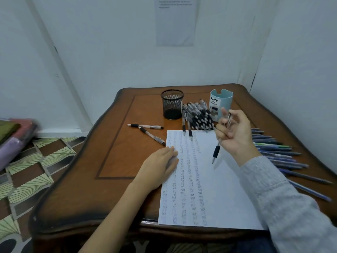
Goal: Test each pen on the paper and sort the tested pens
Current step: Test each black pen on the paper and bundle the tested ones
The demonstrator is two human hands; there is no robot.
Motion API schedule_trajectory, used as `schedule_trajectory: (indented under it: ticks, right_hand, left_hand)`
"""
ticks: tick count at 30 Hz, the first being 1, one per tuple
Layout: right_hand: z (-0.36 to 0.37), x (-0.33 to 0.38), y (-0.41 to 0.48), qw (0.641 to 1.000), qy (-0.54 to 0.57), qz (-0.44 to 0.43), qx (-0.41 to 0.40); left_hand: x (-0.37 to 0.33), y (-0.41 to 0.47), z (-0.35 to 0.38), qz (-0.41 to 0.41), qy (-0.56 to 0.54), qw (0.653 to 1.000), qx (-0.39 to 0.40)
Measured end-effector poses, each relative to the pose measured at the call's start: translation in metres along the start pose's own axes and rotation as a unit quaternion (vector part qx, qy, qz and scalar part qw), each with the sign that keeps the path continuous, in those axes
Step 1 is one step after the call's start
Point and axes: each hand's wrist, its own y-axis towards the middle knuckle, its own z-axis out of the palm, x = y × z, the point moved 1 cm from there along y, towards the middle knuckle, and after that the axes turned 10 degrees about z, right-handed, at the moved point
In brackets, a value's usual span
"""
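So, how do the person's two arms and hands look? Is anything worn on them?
No gloves, rings or watch show. The left hand and left forearm are uncovered, no sleeve in view. The right hand is bare too; its arm wears a long, light grey sleeve of finely patterned fabric, ending at the wrist.

1 head-worn camera looks forward and down, close over the table [113, 143].

My brown wooden table [73, 198] sits in a corner of pale walls [109, 52], with a printed sheet [176, 24] stuck up on the far one. To my left there's green-and-brown patterned floor [36, 161] and a blurry stack of folded stuff [14, 136].
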Motion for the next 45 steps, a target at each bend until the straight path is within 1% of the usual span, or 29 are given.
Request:
schedule_trajectory:
  ticks: [3, 4, 7, 8, 10, 12, 15, 17, 20, 22, 24, 25, 26, 28, 29, 30, 31, 33, 34, 38, 42, 45]
  right_hand:
    - [-0.005, 0.003, -0.005, 0.998, -0.067, -0.009, -0.007]
    - [-0.007, 0.002, -0.006, 0.997, -0.074, 0.012, -0.004]
    - [-0.016, -0.002, -0.007, 0.994, -0.035, 0.107, 0.015]
    - [-0.021, -0.003, -0.006, 0.990, -0.064, 0.128, 0.005]
    - [-0.027, -0.006, -0.004, 0.981, -0.126, 0.141, -0.030]
    - [-0.029, -0.010, -0.003, 0.983, -0.119, 0.129, -0.049]
    - [-0.030, -0.017, -0.001, 0.988, -0.107, 0.100, -0.051]
    - [-0.030, -0.022, 0.002, 0.983, -0.154, 0.074, -0.066]
    - [-0.031, -0.029, 0.007, 0.971, -0.219, 0.010, -0.100]
    - [-0.029, -0.034, 0.009, 0.963, -0.252, -0.026, -0.094]
    - [-0.028, -0.038, 0.011, 0.942, -0.311, -0.064, -0.105]
    - [-0.027, -0.041, 0.011, 0.927, -0.343, -0.083, -0.127]
    - [-0.027, -0.044, 0.010, 0.909, -0.373, -0.101, -0.155]
    - [-0.026, -0.048, 0.010, 0.862, -0.445, -0.147, -0.195]
    - [-0.025, -0.049, 0.009, 0.839, -0.479, -0.165, -0.200]
    - [-0.024, -0.051, 0.008, 0.826, -0.499, -0.173, -0.198]
    - [-0.024, -0.051, 0.007, 0.827, -0.501, -0.168, -0.192]
    - [-0.025, -0.051, 0.008, 0.851, -0.472, -0.149, -0.176]
    - [-0.026, -0.050, 0.009, 0.856, -0.464, -0.144, -0.179]
    - [-0.027, -0.049, 0.011, 0.845, -0.460, -0.143, -0.231]
    - [-0.026, -0.046, 0.013, 0.856, -0.445, -0.125, -0.233]
    - [-0.027, -0.049, 0.015, 0.833, -0.486, -0.143, -0.223]
  left_hand:
    - [0.003, 0.003, 0.000, -0.016, -0.011, 1.000, 0.002]
    - [0.004, 0.005, 0.001, -0.025, -0.010, 1.000, 0.002]
    - [0.004, 0.012, 0.006, -0.035, 0.011, 0.999, -0.010]
    - [0.002, 0.013, 0.008, -0.033, 0.026, 0.999, -0.015]
    - [0.000, 0.014, 0.010, -0.027, 0.046, 0.998, -0.025]
    - [0.001, 0.013, 0.012, -0.021, 0.041, 0.999, -0.027]
    - [0.000, 0.011, 0.011, -0.001, 0.014, 1.000, -0.009]
    - [0.000, 0.010, 0.010, 0.005, -0.002, 1.000, 0.005]
    - [0.000, 0.010, 0.010, 0.002, -0.012, 1.000, 0.006]
    - [-0.001, 0.010, 0.010, 0.001, -0.013, 1.000, 0.005]
    - [0.000, 0.010, 0.011, -0.002, -0.013, 1.000, 0.005]
    - [0.000, 0.010, 0.011, -0.003, -0.015, 1.000, 0.004]
    - [0.000, 0.010, 0.011, -0.004, -0.016, 1.000, 0.002]
    - [0.000, 0.010, 0.012, -0.008, -0.018, 1.000, 0.001]
    - [0.000, 0.009, 0.012, -0.009, -0.018, 1.000, 0.002]
    - [0.000, 0.009, 0.012, -0.011, -0.019, 1.000, 0.002]
    - [0.000, 0.009, 0.012, -0.012, -0.020, 1.000, 0.001]
    - [-0.001, 0.010, 0.012, -0.015, -0.023, 1.000, 0.000]
    - [-0.001, 0.010, 0.012, -0.017, -0.024, 1.000, 0.002]
    - [0.000, 0.010, 0.013, -0.020, -0.029, 0.999, 0.002]
    - [-0.001, 0.010, 0.013, -0.019, -0.028, 0.999, 0.002]
    - [-0.002, 0.009, 0.012, -0.019, -0.032, 0.999, 0.000]
